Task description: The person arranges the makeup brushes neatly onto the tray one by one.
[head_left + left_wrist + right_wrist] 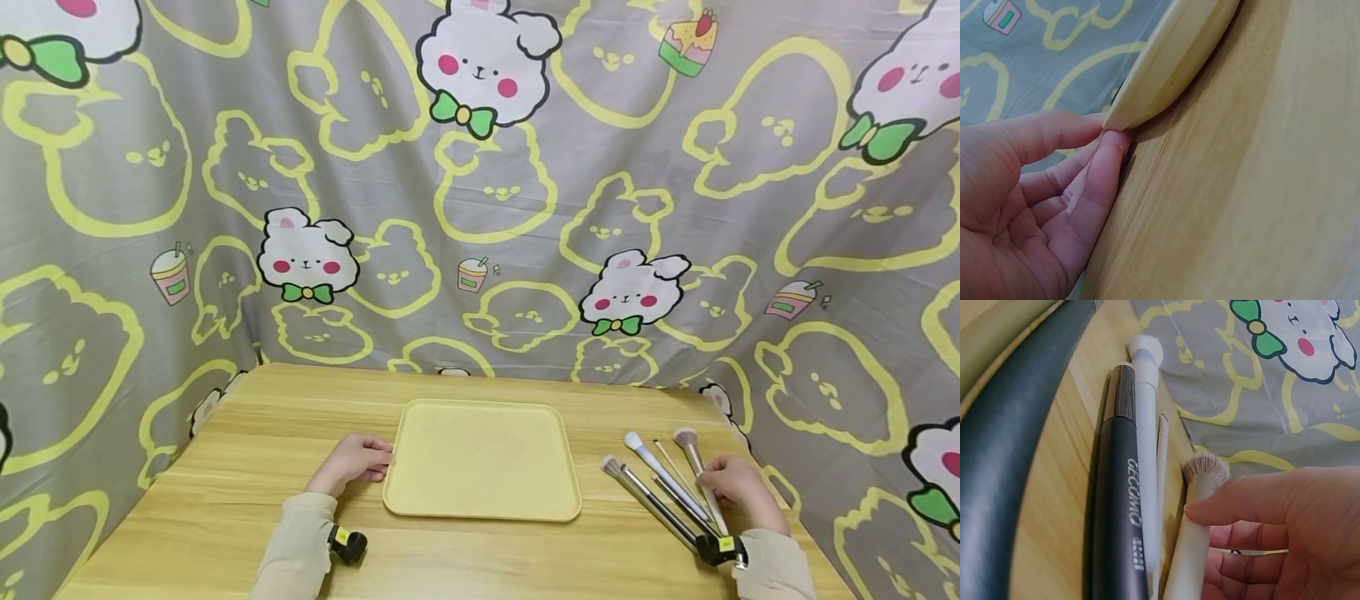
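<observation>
At the left edge of the cream rectangular tray is my left hand; in the left wrist view its thumb and fingers pinch the tray's rim. On the right, my right hand holds a makeup brush with a pale handle and fluffy brownish bristles, thumb on one side and fingers on the other. Beside it lie a white makeup brush, a thin light stick-like tool, a black lettered tube-like tool and a dark-handled makeup brush.
All of this is on a wood-grain table. A grey patterned curtain hangs behind the table and along both sides. Each wrist wears a small black camera, such as the left camera.
</observation>
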`<move>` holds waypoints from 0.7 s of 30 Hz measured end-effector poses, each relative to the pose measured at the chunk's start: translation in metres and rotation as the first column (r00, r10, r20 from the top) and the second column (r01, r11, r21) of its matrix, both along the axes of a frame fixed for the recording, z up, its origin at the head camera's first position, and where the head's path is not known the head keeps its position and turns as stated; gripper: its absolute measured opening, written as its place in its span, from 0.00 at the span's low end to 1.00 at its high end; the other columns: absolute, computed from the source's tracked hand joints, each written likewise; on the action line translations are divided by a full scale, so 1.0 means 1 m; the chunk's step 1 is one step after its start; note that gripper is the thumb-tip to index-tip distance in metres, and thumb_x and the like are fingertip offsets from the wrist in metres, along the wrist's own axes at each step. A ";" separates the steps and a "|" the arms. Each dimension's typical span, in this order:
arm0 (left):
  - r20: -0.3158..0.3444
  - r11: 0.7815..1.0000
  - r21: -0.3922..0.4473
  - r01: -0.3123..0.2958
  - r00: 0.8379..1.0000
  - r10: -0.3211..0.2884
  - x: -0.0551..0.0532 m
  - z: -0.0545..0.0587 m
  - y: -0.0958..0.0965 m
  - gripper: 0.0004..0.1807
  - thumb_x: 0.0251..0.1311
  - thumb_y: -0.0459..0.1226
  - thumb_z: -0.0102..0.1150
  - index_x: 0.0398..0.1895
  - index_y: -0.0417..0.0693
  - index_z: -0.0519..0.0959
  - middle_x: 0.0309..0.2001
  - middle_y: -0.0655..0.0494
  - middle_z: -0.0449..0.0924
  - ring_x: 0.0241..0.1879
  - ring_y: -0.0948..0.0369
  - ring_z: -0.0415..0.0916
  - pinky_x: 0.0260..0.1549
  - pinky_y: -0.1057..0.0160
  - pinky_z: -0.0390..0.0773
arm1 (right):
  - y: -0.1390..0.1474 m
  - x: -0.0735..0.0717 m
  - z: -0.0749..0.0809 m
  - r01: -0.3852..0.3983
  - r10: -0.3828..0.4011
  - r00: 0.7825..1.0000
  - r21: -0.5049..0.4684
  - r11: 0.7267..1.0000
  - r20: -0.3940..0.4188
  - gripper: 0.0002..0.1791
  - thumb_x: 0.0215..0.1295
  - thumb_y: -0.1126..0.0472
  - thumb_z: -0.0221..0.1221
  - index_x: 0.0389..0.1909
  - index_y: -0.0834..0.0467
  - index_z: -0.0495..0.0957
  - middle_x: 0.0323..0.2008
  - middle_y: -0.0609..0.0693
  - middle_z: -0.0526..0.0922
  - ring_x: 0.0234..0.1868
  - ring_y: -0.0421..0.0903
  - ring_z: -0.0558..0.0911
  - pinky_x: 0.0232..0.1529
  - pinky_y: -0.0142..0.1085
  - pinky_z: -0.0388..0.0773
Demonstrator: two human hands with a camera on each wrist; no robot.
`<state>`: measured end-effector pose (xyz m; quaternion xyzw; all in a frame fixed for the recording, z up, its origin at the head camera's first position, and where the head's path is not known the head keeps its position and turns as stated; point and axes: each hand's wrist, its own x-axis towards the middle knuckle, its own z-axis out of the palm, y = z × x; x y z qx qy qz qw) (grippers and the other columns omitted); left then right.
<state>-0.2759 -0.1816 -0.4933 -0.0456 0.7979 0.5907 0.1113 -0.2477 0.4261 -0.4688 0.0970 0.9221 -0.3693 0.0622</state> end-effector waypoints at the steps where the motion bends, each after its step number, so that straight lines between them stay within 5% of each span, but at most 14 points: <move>1: -0.003 1.000 0.000 0.002 1.000 -0.002 0.000 0.000 0.000 0.13 0.57 0.30 0.63 0.42 0.29 0.78 0.27 0.53 0.79 0.24 0.64 0.77 0.26 0.70 0.82 | 0.000 0.000 0.000 -0.003 0.003 1.000 0.001 1.000 0.003 0.08 0.56 0.65 0.57 0.31 0.68 0.74 0.20 0.47 0.72 0.23 0.42 0.71 0.24 0.33 0.71; 21: -0.020 1.000 0.001 0.004 1.000 -0.004 0.000 -0.002 0.000 0.14 0.56 0.30 0.64 0.43 0.27 0.78 0.26 0.52 0.80 0.24 0.63 0.77 0.25 0.68 0.83 | -0.001 0.001 0.015 0.002 0.009 0.996 0.123 0.992 -0.086 0.14 0.59 0.62 0.56 0.36 0.72 0.74 0.24 0.53 0.77 0.24 0.43 0.75 0.26 0.34 0.75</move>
